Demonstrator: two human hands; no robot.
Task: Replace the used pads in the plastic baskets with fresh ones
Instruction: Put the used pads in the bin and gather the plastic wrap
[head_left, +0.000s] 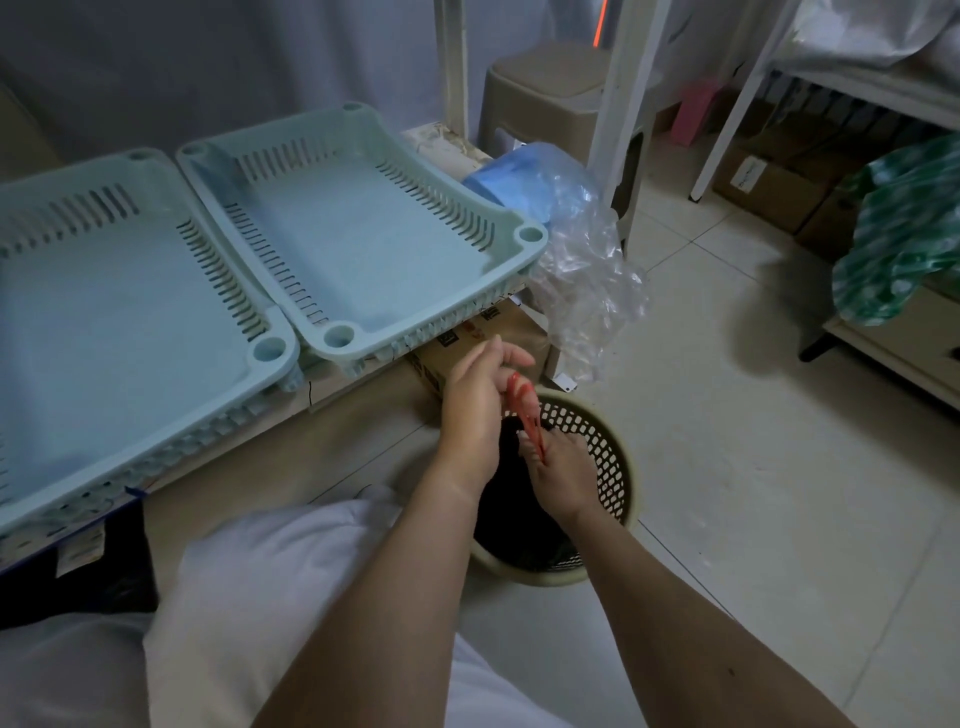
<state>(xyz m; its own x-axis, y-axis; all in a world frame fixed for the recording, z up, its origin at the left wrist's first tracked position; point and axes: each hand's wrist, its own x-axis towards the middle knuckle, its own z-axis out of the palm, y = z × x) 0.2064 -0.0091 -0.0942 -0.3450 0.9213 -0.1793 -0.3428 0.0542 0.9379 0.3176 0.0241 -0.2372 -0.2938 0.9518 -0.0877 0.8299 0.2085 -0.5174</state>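
Observation:
Two pale green plastic baskets stand side by side on a low bench, the left basket (78, 249) nearer me and the right basket (511, 244) beside it. Each holds a light blue pad (363, 244) lying flat on its floor. Over a beige perforated waste bin (613, 452) with a dark liner, my left hand (475, 415) and my right hand (558, 475) both pinch a thin red strip (527, 415) stretched between them.
A crumpled clear plastic bag with a blue roll of pads (511, 176) sits at the bench's right end. A cardboard box (498, 338) lies under the bench. A beige stool (550, 98), a white rack frame and a green patterned bag (904, 228) stand on the tiled floor.

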